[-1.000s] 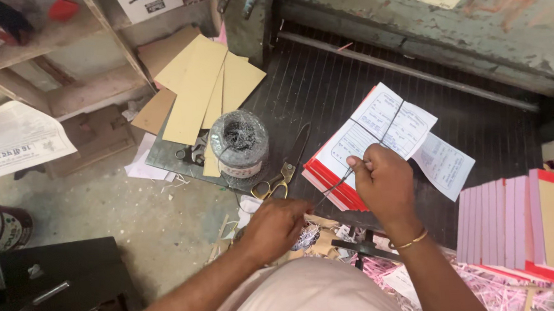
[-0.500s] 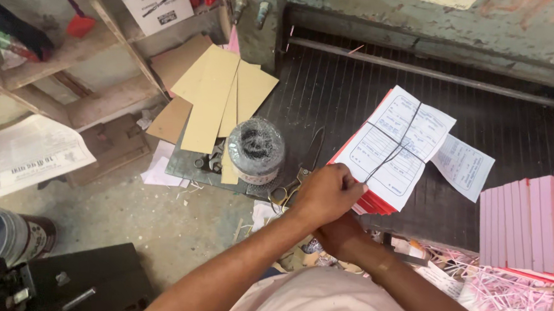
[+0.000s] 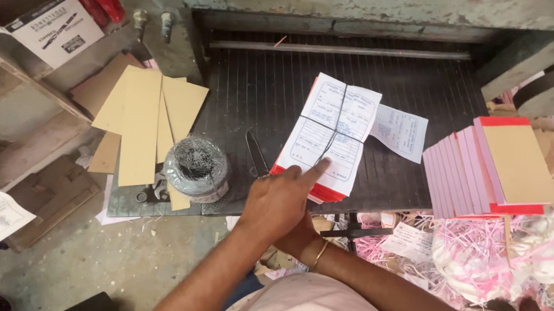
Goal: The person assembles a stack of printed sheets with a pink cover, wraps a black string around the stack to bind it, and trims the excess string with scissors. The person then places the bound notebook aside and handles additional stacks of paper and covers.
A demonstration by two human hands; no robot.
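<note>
- Pressing an extended forefinger, the left hand touches the string-tied bundle of printed slips on the dark worktop; its grip clasps nothing.
- Right hand lies beneath the left, grip hidden, cannot tell.
- Wire spool sits left of the left hand.

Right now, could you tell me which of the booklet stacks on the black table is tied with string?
The stack under the left hand, crossed by dark string with printed white sheets on top. The pink stack at the right edge is untied, with a plain brown cover.

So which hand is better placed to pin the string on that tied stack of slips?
Probably left: the left hand has its index fingertip on the stack beside the string; the right hand sits beneath it, off the stack, mostly hidden.
</note>
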